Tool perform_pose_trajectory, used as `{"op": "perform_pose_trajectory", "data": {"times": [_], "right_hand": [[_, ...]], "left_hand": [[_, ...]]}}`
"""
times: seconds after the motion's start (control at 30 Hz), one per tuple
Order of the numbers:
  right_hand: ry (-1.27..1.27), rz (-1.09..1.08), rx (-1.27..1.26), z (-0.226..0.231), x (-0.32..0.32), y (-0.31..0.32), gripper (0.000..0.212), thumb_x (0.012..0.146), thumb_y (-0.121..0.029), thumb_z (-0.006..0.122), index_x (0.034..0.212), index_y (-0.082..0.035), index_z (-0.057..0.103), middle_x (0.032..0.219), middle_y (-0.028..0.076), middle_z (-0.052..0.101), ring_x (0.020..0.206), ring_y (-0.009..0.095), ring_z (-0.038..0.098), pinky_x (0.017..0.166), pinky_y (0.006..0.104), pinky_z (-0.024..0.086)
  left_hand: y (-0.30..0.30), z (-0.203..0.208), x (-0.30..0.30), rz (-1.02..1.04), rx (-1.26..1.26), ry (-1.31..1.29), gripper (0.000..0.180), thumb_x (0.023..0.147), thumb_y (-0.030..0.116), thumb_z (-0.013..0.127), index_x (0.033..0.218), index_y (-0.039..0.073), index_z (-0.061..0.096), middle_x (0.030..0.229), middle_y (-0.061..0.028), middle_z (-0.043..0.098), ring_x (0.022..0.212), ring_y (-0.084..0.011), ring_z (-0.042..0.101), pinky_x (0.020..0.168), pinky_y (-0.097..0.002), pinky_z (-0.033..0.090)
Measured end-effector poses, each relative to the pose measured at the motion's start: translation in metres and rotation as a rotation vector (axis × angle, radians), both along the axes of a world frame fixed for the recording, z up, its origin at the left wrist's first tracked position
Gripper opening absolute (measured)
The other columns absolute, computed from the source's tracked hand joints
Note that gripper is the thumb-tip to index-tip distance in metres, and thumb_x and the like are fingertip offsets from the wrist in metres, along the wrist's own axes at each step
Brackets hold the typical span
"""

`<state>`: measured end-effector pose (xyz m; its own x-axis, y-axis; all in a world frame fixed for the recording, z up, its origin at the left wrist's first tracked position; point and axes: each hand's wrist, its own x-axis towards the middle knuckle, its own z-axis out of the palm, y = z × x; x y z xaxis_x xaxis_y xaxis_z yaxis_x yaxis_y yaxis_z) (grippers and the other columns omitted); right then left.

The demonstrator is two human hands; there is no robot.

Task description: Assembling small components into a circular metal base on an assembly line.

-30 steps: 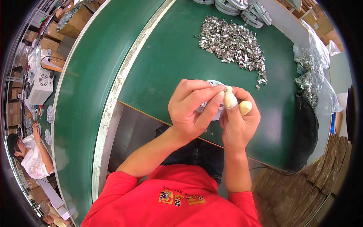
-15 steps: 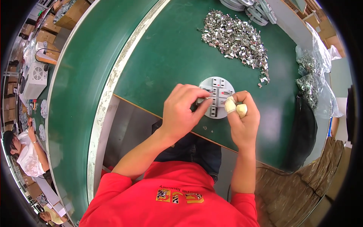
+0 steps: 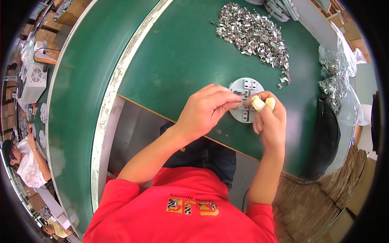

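Note:
A round light-grey disc point(image 3: 236, 86) with dark rectangular slots and raised blocks lies on the green table, close to its near edge. Over its left side, my left hand point(image 3: 204, 110) has thumb and fingertips pinched together; whatever they hold is too small to make out. On the disc's right side is my right hand point(image 3: 272, 121), its fingers curled and closed. Pale yellow finger covers point(image 3: 257, 103) sit on two of its digits. Anything gripped there is hidden by the fingers. Part of the disc is covered by both hands.
A heap of small shiny metal pieces point(image 3: 255, 34) spreads across the far table. Grey moulded parts point(image 3: 281, 9) stand behind it. Clear plastic bags point(image 3: 338, 81) and a black bag point(image 3: 324, 141) line the right side. A curved green belt point(image 3: 81, 105) runs along the left, with a person point(image 3: 30, 162) beyond.
The disc has shifted to the right on the table. Both hands have moved right with it, and my left fingertips now point more toward the right hand.

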<state>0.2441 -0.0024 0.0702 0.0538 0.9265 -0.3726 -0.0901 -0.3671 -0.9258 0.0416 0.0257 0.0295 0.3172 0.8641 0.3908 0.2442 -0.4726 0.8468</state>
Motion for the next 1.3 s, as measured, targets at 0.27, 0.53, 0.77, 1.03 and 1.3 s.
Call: {"op": "perform_pose_trajectory", "data": {"times": [0.27, 0.53, 0.77, 1.03, 1.3], "right_hand": [[0.077, -0.055, 0.027, -0.008, 0.005, -0.011, 0.008, 0.101, -0.007, 0.056, 0.102, 0.000, 0.058, 0.099, 0.014, 0.071, 0.046, 0.004, 0.042, 0.041, 0.0221, 0.040], [0.079, -0.079, 0.040, -0.009, -0.002, -0.016, 0.009, 0.100, -0.006, 0.058, 0.099, 0.002, 0.063, 0.088, 0.008, 0.072, 0.047, 0.004, 0.046, 0.043, 0.0244, 0.044], [0.093, -0.108, 0.070, -0.014, -0.004, -0.022, 0.013, 0.097, -0.003, 0.055, 0.103, 0.004, 0.065, 0.086, 0.007, 0.070, 0.050, 0.004, 0.047, 0.043, 0.0238, 0.044], [0.160, -0.190, 0.082, -0.016, -0.002, -0.023, 0.012, 0.099, -0.006, 0.061, 0.104, 0.003, 0.066, 0.083, 0.005, 0.067, 0.049, 0.004, 0.047, 0.042, 0.0231, 0.042], [-0.035, -0.201, 0.159, -0.015, -0.005, -0.012, 0.012, 0.102, -0.012, 0.065, 0.104, 0.000, 0.065, 0.076, 0.001, 0.063, 0.047, 0.001, 0.040, 0.039, 0.0217, 0.034]], "left_hand": [[0.001, -0.004, 0.003, -0.085, -0.018, -0.051, 0.022, 0.089, -0.001, 0.077, 0.110, 0.006, 0.079, 0.098, -0.0085, 0.075, 0.088, -0.0215, 0.071, 0.076, -0.0326, 0.058], [0.004, -0.008, 0.008, -0.092, -0.026, -0.047, 0.019, 0.089, 0.005, 0.077, 0.107, 0.006, 0.078, 0.094, -0.0077, 0.073, 0.084, -0.0258, 0.068, 0.073, -0.0358, 0.055], [0.017, 0.000, 0.018, -0.099, -0.051, 0.057, 0.017, 0.091, 0.004, 0.076, 0.108, 0.004, 0.078, 0.094, -0.0095, 0.075, 0.077, -0.0215, 0.071, 0.068, -0.0315, 0.056], [0.000, 0.014, 0.025, 0.128, 0.092, 0.059, 0.018, 0.085, 0.006, 0.082, 0.103, 0.008, 0.079, 0.090, -0.0060, 0.076, 0.078, -0.0216, 0.068, 0.069, -0.0324, 0.054], [0.006, -0.008, 0.028, 0.105, 0.139, 0.020, 0.023, 0.078, 0.004, 0.087, 0.099, 0.010, 0.078, 0.089, -0.0042, 0.075, 0.077, -0.0207, 0.065, 0.068, -0.0321, 0.052]]}}
